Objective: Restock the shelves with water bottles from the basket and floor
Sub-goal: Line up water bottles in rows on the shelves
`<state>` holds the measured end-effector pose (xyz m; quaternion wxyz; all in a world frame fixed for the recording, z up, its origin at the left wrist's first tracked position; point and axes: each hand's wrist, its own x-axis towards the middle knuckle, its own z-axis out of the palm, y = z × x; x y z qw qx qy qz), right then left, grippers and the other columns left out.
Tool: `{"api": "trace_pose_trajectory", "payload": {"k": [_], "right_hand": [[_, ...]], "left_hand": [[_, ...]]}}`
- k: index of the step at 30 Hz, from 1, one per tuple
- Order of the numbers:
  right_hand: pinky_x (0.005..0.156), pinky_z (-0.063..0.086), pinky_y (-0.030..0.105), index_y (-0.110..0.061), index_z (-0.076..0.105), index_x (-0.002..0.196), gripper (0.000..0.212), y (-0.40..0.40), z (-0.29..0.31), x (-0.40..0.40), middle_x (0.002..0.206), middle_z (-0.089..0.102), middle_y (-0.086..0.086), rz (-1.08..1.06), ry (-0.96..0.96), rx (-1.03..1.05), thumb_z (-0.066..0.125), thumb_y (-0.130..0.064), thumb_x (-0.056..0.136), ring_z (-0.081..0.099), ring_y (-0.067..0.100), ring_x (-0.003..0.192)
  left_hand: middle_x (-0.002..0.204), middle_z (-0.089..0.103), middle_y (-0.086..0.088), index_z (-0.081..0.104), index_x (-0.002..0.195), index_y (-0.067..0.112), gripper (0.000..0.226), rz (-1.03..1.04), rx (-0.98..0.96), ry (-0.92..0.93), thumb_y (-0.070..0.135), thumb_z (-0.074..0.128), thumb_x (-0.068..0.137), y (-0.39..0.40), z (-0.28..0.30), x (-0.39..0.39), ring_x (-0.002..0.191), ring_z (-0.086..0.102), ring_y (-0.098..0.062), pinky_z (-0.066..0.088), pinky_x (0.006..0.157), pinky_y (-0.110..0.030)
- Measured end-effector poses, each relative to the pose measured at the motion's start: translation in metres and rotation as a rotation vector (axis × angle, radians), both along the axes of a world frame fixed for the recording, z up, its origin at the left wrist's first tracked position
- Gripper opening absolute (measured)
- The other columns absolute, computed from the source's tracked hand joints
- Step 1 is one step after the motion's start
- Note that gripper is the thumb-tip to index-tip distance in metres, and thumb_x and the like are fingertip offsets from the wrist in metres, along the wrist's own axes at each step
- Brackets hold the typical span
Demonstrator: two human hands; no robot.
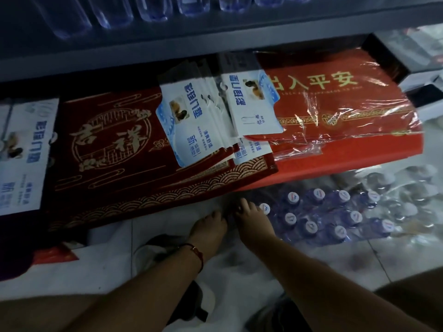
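Note:
A shrink-wrapped pack of water bottles [335,216] with white caps stands on the tiled floor at lower right, partly under the bottom shelf. My right hand [251,221] reaches down beside the pack's left end, fingers extended near the closest cap [264,208]; contact is unclear. My left hand [211,230], with a red cord at the wrist, hangs just left of it with fingers pointing down and holds nothing visible. More bottles [153,8] stand in a row on the shelf at the top edge. No basket is in view.
The low shelf juts out over the floor, stacked with dark red doormats [115,149] and bright red mats in plastic [335,111] with white label cards. Another clear wrapped pack [402,188] lies at far right. My sandalled foot [153,250] is below the hands.

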<state>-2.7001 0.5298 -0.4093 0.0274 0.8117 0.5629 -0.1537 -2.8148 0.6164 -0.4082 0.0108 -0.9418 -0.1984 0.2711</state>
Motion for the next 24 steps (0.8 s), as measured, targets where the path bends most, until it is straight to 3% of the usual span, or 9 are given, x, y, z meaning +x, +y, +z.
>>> {"api": "trace_pose_trajectory", "payload": {"k": [4, 8, 10, 12, 15, 17, 20, 22, 24], "right_hand": [[0.092, 0.043, 0.039, -0.012, 0.051, 0.139, 0.04, 0.002, 0.004, 0.0, 0.137, 0.047, 0.014, 0.005, 0.022, -0.032, 0.04, -0.017, 0.101, 0.053, 0.031, 0.117], [0.091, 0.043, 0.038, -0.009, 0.052, 0.134, 0.039, -0.003, 0.038, 0.003, 0.134, 0.047, 0.014, 0.086, -0.075, -0.088, 0.048, -0.022, 0.097, 0.054, 0.031, 0.115], [0.087, 0.046, 0.038, -0.008, 0.055, 0.129, 0.039, -0.007, 0.068, 0.002, 0.129, 0.051, 0.015, 0.178, -0.108, -0.093, 0.053, -0.027, 0.095, 0.057, 0.031, 0.112], [0.08, 0.05, 0.04, -0.007, 0.062, 0.12, 0.032, -0.012, 0.11, 0.0, 0.118, 0.056, 0.016, 0.27, -0.033, -0.043, 0.052, -0.027, 0.096, 0.058, 0.033, 0.104], [0.067, 0.049, 0.032, -0.01, 0.064, 0.104, 0.022, -0.025, 0.188, -0.001, 0.101, 0.056, 0.008, 0.346, 0.159, 0.08, 0.05, -0.025, 0.097, 0.057, 0.023, 0.087], [0.069, 0.037, 0.013, -0.014, 0.057, 0.109, 0.021, -0.036, 0.237, 0.001, 0.101, 0.047, -0.009, 0.263, 0.286, 0.22, 0.05, -0.032, 0.101, 0.049, 0.001, 0.084], [0.074, 0.038, 0.013, -0.009, 0.058, 0.108, 0.024, -0.046, 0.284, 0.002, 0.1, 0.051, -0.002, 0.14, 0.463, 0.4, 0.053, -0.031, 0.1, 0.05, 0.002, 0.088], [0.078, 0.04, 0.009, -0.018, 0.062, 0.107, 0.015, -0.047, 0.303, 0.0, 0.106, 0.056, 0.002, 0.042, 0.565, 0.569, 0.053, -0.029, 0.1, 0.054, 0.003, 0.094], [0.083, 0.037, 0.003, -0.034, 0.058, 0.108, 0.011, -0.043, 0.317, 0.0, 0.114, 0.057, 0.0, -0.016, 0.603, 0.679, 0.054, -0.03, 0.1, 0.055, -0.002, 0.103]], "left_hand": [[0.133, 0.05, -0.014, 0.053, 0.129, 0.005, 0.029, 0.0, -0.045, -0.041, 0.009, 0.039, 0.104, 0.004, 0.002, -0.006, 0.119, 0.056, -0.032, 0.047, 0.094, -0.039], [0.129, 0.054, -0.01, 0.058, 0.124, 0.011, 0.032, 0.024, -0.138, -0.123, 0.028, 0.059, 0.098, 0.012, 0.028, -0.02, 0.114, 0.06, -0.029, 0.049, 0.09, -0.038], [0.127, 0.054, -0.012, 0.054, 0.123, 0.009, 0.037, -0.01, -0.116, -0.185, 0.036, 0.052, 0.098, 0.014, 0.056, -0.026, 0.114, 0.06, -0.031, 0.048, 0.088, -0.039], [0.126, 0.051, -0.014, 0.048, 0.124, 0.007, 0.049, 0.027, -0.176, -0.258, 0.044, 0.029, 0.098, 0.014, 0.094, -0.032, 0.115, 0.059, -0.034, 0.048, 0.091, -0.041], [0.111, 0.063, -0.003, 0.049, 0.113, 0.015, 0.06, 0.257, -0.425, -0.498, 0.068, 0.039, 0.086, 0.01, 0.159, -0.051, 0.099, 0.065, -0.023, 0.051, 0.083, -0.04], [0.089, 0.066, 0.003, 0.051, 0.101, 0.019, 0.037, 0.367, -0.58, -0.778, 0.053, 0.061, 0.092, 0.004, 0.198, -0.062, 0.079, 0.064, -0.011, 0.05, 0.07, -0.034], [0.071, 0.055, 0.004, 0.051, 0.091, 0.011, 0.028, 0.495, -0.756, -1.063, 0.028, 0.073, 0.091, 0.002, 0.242, -0.061, 0.059, 0.05, -0.007, 0.041, 0.054, -0.023], [0.086, 0.063, 0.008, 0.06, 0.096, 0.018, 0.025, 0.527, -0.827, -1.118, 0.032, 0.078, 0.086, 0.006, 0.265, -0.056, 0.072, 0.059, -0.003, 0.049, 0.067, -0.019], [0.107, 0.068, 0.013, 0.066, 0.111, 0.033, 0.036, 0.507, -0.849, -1.064, 0.044, 0.081, 0.08, 0.012, 0.285, -0.055, 0.099, 0.066, -0.003, 0.053, 0.092, -0.026]]}}
